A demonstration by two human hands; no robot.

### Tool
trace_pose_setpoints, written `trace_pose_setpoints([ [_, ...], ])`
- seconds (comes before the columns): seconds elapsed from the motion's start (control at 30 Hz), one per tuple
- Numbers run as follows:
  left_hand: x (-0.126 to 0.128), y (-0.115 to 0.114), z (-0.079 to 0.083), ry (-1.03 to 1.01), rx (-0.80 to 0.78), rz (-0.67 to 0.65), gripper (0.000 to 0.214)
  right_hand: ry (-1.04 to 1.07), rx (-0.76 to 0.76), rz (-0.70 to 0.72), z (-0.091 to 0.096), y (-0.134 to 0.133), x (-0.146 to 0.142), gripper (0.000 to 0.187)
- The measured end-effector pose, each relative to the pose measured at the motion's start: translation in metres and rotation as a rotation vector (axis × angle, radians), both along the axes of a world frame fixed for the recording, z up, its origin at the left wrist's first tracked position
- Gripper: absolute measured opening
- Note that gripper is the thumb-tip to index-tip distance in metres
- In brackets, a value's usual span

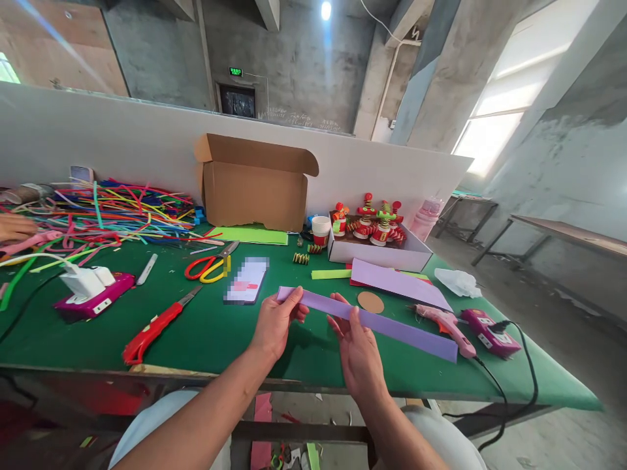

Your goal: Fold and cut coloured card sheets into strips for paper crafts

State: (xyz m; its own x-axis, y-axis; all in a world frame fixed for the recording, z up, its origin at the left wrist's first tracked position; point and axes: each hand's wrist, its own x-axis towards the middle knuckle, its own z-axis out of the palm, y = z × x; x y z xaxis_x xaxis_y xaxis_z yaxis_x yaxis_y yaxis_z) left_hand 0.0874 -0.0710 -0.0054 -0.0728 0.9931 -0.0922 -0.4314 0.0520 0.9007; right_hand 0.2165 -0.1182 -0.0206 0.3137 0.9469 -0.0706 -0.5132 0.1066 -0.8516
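Observation:
A long purple paper strip [401,329] is stretched between my hands above the green tabletop. My left hand [277,323] pinches its left end between thumb and fingers. Farther along, my right hand [360,352] grips the strip near its middle, and the rest juts out to the right. Behind my right hand lies a round brown cardboard disc [371,302]. Wider purple paper [394,282] rests beyond it, over red and light green pieces. A pink glue gun [443,326] lies to the right of the strip.
Red-handled scissors [159,326], red-and-yellow scissors [208,264] and a phone [247,279] lie to the left. A white box [382,254] holds several red-and-green figures. Power strips [490,333] trail cords. Another person's hand [17,228] is beside the pipe cleaners [127,212].

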Motion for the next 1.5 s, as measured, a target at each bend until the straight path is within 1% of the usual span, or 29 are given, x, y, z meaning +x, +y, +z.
trace_pose_setpoints([
  [0.17, -0.009, 0.004, 0.002, 0.021, 0.061, -0.011, 0.051, -0.010, 0.013, -0.025, 0.000, 0.003, 0.006, 0.043],
  [0.47, -0.012, 0.005, 0.001, 0.097, 0.143, -0.031, 0.045, -0.012, 0.027, -0.049, 0.002, 0.006, 0.011, 0.045],
  [0.53, -0.017, 0.008, 0.002, 0.109, 0.148, -0.002, 0.044, -0.001, 0.025, -0.059, 0.003, 0.007, 0.014, 0.044],
  [0.67, -0.034, 0.014, 0.007, 0.091, 0.151, 0.109, 0.049, 0.000, 0.055, -0.111, 0.005, 0.008, 0.026, 0.040],
  [0.7, -0.037, 0.014, 0.008, 0.094, 0.153, 0.110, 0.051, -0.005, 0.059, -0.111, 0.005, 0.007, 0.028, 0.040],
  [0.77, -0.040, 0.012, 0.010, 0.135, 0.157, 0.054, 0.057, -0.010, 0.047, -0.079, 0.006, 0.006, 0.031, 0.042],
  [0.87, -0.037, 0.007, 0.011, 0.262, 0.167, -0.096, 0.065, -0.017, 0.018, 0.005, 0.007, 0.005, 0.033, 0.043],
  [1.0, -0.033, 0.003, 0.010, 0.395, 0.165, -0.253, 0.058, -0.031, 0.008, 0.062, 0.009, 0.003, 0.032, 0.041],
  [1.17, -0.036, 0.003, 0.006, 0.485, 0.175, -0.305, 0.053, -0.040, 0.013, 0.084, 0.011, 0.001, 0.029, 0.048],
  [1.3, -0.034, -0.001, 0.009, 0.486, 0.207, -0.350, 0.049, -0.025, 0.032, 0.030, 0.016, 0.002, 0.031, 0.053],
  [1.4, -0.026, -0.008, 0.008, 0.448, 0.175, -0.361, 0.050, 0.014, 0.084, -0.004, 0.016, 0.002, 0.028, 0.056],
  [1.5, -0.013, -0.016, 0.001, 0.418, 0.152, -0.373, 0.053, -0.033, 0.095, 0.100, 0.007, -0.002, 0.014, 0.056],
])
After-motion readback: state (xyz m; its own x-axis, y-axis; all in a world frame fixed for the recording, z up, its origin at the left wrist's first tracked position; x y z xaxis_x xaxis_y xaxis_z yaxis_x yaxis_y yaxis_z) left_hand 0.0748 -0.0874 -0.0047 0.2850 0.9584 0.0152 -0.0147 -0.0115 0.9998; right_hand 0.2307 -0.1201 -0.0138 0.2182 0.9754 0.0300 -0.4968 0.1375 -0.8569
